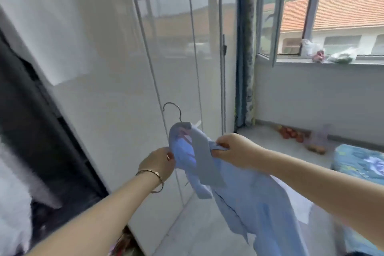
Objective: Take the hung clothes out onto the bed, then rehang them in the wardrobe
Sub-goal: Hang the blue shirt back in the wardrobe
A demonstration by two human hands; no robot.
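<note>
A light blue shirt [234, 191] hangs in front of me on a hanger whose metal hook [173, 110] sticks up above the collar. My left hand [159, 164] grips the shirt's left shoulder near the collar. My right hand [230, 149] pinches the fabric on the right side of the collar. The white glossy wardrobe [116, 72] stands straight ahead with its doors closed; at the far left an open section [31, 122] shows dark and white clothes. A corner of the bed [359, 162] with a blue flowered cover shows at the right edge.
A window [324, 18] stands open at the upper right, with plastic bags [332, 53] on its sill. A blue curtain [245, 52] hangs beside the wardrobe. Fruit and a bag [305, 137] lie on the floor under the window.
</note>
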